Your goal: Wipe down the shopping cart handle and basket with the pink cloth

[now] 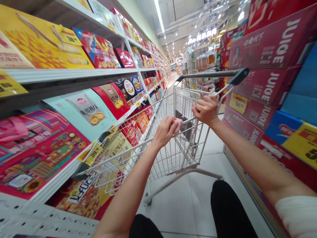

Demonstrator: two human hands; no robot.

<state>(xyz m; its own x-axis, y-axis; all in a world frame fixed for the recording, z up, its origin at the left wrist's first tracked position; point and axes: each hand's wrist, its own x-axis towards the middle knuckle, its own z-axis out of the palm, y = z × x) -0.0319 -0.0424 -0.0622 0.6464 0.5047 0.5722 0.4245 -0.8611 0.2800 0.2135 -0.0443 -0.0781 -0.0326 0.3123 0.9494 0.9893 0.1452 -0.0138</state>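
A wire shopping cart (160, 155) stands side-on before me, its handle (210, 75) to the right. My left hand (165, 130) is closed round a crumpled pink cloth (178, 125), which rests against the cart's upper side rail. Farther right, my right hand (206, 108) grips the cart frame below the handle, fingers wrapped round it. A dark panel (184, 124) shows inside the basket near the handle end. The wire basket holds no goods that I can see.
Shelves (74, 76) with gift boxes and yellow price tags run along the left, close to the cart's front. Stacked red drink cartons (262, 54) line the right. Pale floor tiles (178, 201) lie beneath the cart, and an aisle stretches away behind it.
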